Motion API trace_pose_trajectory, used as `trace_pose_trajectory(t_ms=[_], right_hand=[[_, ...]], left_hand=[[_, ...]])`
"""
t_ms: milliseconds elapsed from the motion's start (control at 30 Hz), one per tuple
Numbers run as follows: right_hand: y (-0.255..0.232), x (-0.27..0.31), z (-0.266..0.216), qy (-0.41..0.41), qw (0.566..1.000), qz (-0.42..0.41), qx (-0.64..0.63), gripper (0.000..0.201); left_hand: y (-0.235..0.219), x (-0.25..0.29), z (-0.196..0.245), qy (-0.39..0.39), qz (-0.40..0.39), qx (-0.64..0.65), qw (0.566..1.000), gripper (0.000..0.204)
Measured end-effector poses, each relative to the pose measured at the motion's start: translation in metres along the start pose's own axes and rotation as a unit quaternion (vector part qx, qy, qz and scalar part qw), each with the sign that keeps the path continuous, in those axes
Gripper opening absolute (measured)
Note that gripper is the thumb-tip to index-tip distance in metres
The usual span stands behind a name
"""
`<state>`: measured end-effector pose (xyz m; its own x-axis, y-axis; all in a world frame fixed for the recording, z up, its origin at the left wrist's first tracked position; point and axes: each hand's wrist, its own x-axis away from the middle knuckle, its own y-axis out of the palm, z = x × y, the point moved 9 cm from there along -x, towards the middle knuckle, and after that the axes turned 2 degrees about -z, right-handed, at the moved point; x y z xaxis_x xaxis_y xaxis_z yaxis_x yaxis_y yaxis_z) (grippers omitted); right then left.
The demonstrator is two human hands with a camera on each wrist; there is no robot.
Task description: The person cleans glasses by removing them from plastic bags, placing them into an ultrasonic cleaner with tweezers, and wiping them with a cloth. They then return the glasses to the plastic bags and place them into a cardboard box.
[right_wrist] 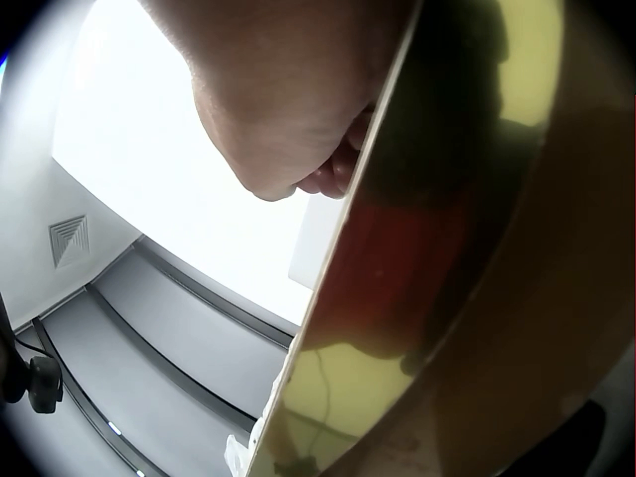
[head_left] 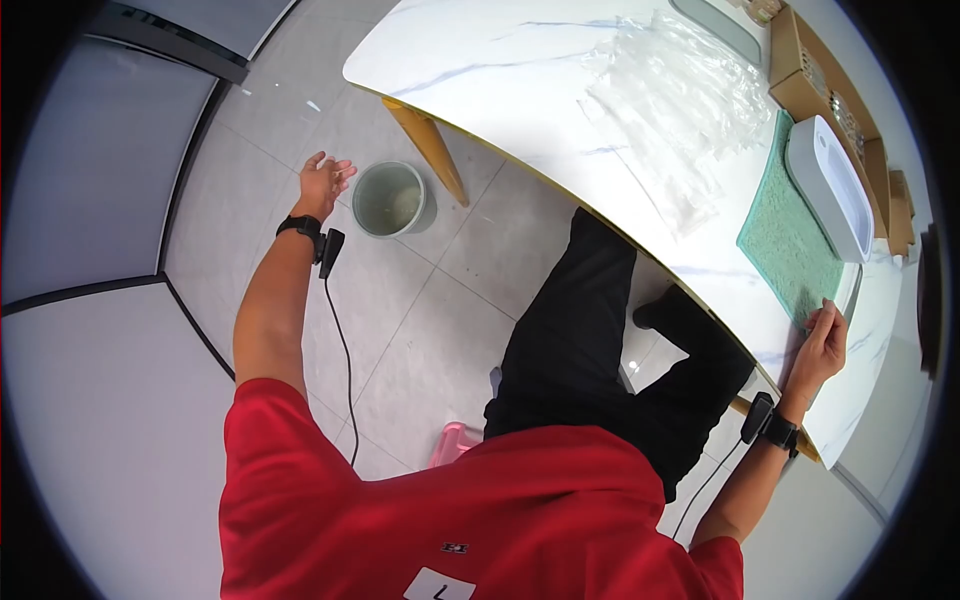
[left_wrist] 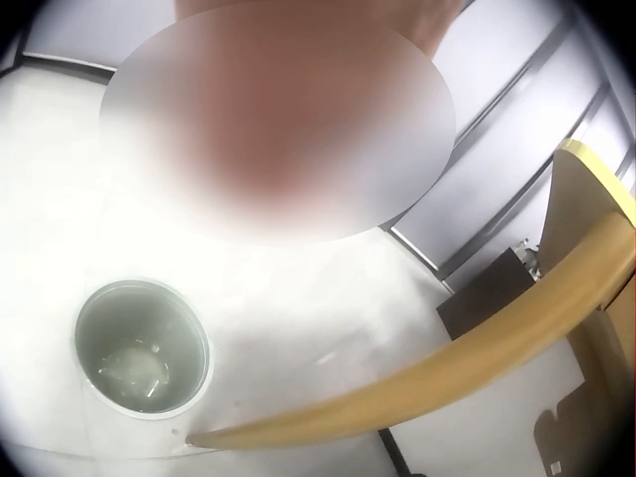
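My left hand (head_left: 322, 185) is stretched out above the floor, just left of a round grey-green bin (head_left: 366, 214). Its fingers are spread and relaxed, with nothing in them. Some pale, clear scraps (left_wrist: 136, 370) lie at the bottom of the bin in the left wrist view, where the hand itself is blurred out. At the table's right part, my right hand (head_left: 825, 335) rests by the near corner of a green mat (head_left: 790, 225). Its fingers are bent, and I cannot tell whether they hold anything. A thin grey strip (head_left: 854, 288) runs beside it.
Crumpled clear plastic bags (head_left: 680, 110) cover part of the white marbled table (head_left: 470, 50). A white tray (head_left: 828, 185) lies partly on the mat, beside cardboard boxes (head_left: 800, 75). A wooden table leg (head_left: 428, 148) stands next to the bin. A pink stool (head_left: 455, 442) is below me.
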<state>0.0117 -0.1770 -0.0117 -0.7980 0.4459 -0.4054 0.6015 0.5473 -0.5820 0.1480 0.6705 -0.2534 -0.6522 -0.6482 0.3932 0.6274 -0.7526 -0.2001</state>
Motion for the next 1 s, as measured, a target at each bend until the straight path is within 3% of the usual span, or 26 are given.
trace_pose_trajectory(t_ms=[100,200,300,500,633,733,800,867,933,1000], right_hand=[[-0.004,0.000,0.001,0.007,1.000,0.021,0.000,0.023],[-0.006,-0.001,0.003,0.009,0.999,0.029,-0.016,0.025],[-0.005,-0.001,0.002,0.008,0.999,0.029,-0.032,0.025],[-0.006,-0.001,0.000,0.017,0.998,0.043,-0.048,0.025],[-0.006,-0.001,0.001,0.012,0.997,0.046,-0.066,0.025],[-0.006,-0.002,0.004,-0.003,0.996,0.047,-0.078,0.025],[-0.006,-0.003,0.000,-0.005,0.994,0.057,-0.090,0.024],[-0.005,-0.004,-0.010,-0.043,0.996,0.024,-0.078,0.021],[0.003,0.004,-0.035,-0.079,0.993,-0.012,-0.089,0.021],[0.015,0.019,-0.097,-0.113,0.983,-0.067,-0.128,0.019]], left_hand=[[0.000,-0.011,-0.003,0.002,-0.023,-0.015,1.000,0.033],[-0.009,-0.009,-0.001,-0.066,-0.062,-0.009,0.996,0.039],[-0.015,-0.008,0.006,-0.013,0.004,-0.048,0.999,0.043],[-0.014,-0.003,0.003,0.006,-0.027,-0.044,0.999,0.042],[-0.017,0.009,-0.009,-0.027,-0.072,0.041,0.996,0.044],[0.010,0.054,-0.011,-0.081,-0.164,0.164,0.969,0.048],[0.042,0.117,-0.005,-0.147,-0.258,0.250,0.922,0.049],[0.069,0.178,0.011,-0.162,-0.351,0.318,0.866,0.050],[0.090,0.235,0.032,-0.149,-0.414,0.317,0.840,0.055],[0.108,0.293,0.059,-0.117,-0.456,0.315,0.824,0.053]])
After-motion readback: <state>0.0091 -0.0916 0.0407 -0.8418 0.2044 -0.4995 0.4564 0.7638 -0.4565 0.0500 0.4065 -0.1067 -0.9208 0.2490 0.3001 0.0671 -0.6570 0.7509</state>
